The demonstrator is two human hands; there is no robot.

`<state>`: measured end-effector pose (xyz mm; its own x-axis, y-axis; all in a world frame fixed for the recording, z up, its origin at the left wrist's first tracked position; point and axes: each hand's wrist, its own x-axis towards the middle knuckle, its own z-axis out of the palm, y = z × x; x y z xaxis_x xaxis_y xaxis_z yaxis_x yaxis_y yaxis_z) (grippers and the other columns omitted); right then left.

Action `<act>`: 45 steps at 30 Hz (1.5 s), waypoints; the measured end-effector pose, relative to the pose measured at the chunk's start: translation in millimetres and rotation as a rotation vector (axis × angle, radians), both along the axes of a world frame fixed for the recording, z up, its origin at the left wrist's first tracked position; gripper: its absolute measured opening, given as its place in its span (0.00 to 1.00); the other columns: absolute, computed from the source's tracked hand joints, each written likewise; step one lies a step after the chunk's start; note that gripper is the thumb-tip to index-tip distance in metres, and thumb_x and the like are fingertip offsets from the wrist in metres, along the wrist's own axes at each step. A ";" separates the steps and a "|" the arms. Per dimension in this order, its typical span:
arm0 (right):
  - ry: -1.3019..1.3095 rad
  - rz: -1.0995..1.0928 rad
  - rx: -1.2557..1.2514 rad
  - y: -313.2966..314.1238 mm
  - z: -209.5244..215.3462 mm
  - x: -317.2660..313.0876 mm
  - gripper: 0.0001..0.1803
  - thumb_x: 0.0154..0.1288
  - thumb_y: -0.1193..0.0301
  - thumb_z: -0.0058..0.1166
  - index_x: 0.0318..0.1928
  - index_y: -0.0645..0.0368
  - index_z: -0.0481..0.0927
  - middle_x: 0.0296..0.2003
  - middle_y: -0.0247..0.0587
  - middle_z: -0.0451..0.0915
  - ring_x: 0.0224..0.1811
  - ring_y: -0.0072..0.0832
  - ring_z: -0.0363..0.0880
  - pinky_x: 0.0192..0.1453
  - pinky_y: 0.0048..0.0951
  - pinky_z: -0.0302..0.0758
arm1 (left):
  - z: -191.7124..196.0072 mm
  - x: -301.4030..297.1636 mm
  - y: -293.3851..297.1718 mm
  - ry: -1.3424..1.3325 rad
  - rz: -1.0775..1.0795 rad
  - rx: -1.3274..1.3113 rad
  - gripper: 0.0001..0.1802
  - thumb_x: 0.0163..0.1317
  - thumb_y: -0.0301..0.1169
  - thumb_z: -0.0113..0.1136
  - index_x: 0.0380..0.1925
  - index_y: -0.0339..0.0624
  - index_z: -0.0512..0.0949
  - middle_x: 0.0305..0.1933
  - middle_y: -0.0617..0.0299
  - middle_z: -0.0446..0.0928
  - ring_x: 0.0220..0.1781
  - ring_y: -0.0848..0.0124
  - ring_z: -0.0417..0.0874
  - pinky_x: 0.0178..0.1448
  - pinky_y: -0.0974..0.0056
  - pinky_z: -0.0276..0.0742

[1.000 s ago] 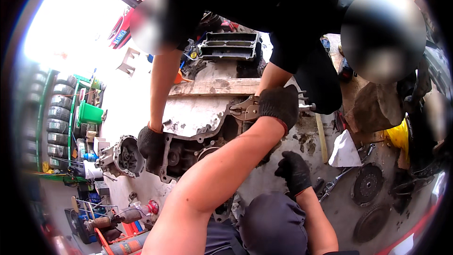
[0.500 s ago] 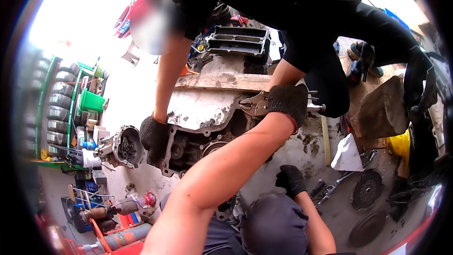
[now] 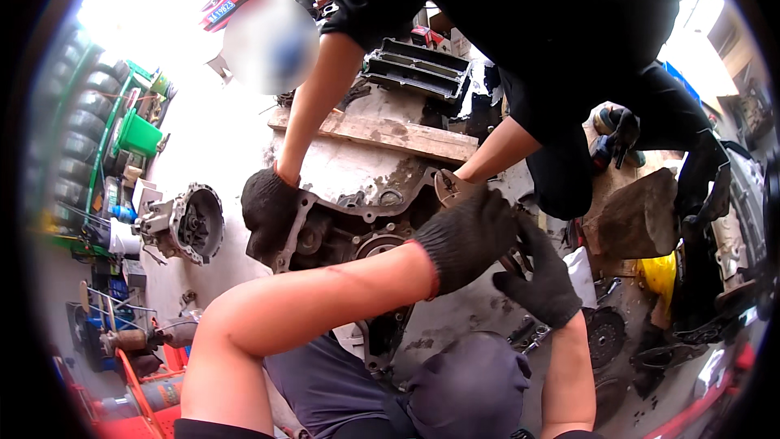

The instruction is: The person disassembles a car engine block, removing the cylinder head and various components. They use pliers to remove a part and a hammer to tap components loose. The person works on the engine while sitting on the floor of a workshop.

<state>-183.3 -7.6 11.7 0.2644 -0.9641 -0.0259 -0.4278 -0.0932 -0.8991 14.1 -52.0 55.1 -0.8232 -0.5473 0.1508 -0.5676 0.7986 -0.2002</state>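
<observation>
A large open metal casing [image 3: 370, 214] with a round bore lies in front of me. My left hand [image 3: 470, 240], in a dark knitted glove with a red cuff, is closed around locking pliers [image 3: 448, 187] at the casing's right end. Their jaws show beyond my fingers; the handles are mostly hidden. Close beside it, my gloved right hand [image 3: 543, 276] is open, thumb spread, fingertips near the left hand's fingers. Opposite, a co-worker's gloved hand [image 3: 270, 210] grips the casing's left edge. The co-worker's other hand is hidden behind my left glove.
A wooden beam [image 3: 398, 135] lies beyond the casing, with a black ribbed tray-like part [image 3: 416, 69] behind it. A bell-shaped housing [image 3: 195, 223] stands left. To the right are a stone block [image 3: 635, 215], wrenches [image 3: 528, 335] and a round disc [image 3: 605, 337]. Tyres [image 3: 84, 126] line the left.
My right hand has risen from low over the floor to beside my left hand. My left hand has shifted lower and left, its forearm now flatter across the casing. The view has turned slightly.
</observation>
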 end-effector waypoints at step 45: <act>1.141 0.038 -0.663 -111.9 -18.8 18.7 0.22 0.58 0.68 0.62 0.54 0.54 0.75 0.51 0.55 0.81 0.54 0.54 0.78 0.58 0.48 0.76 | -6.0 137.0 68.3 0.358 0.634 0.230 0.23 0.69 0.40 0.52 0.56 0.36 0.77 0.49 0.50 0.79 0.53 0.58 0.76 0.62 0.52 0.63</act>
<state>-164.6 -119.5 -7.2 0.4358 -0.8727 0.2203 -0.8972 -0.4019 0.1830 151.0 16.3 49.2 -0.2635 -0.9487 0.1748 -0.9303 0.2978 0.2142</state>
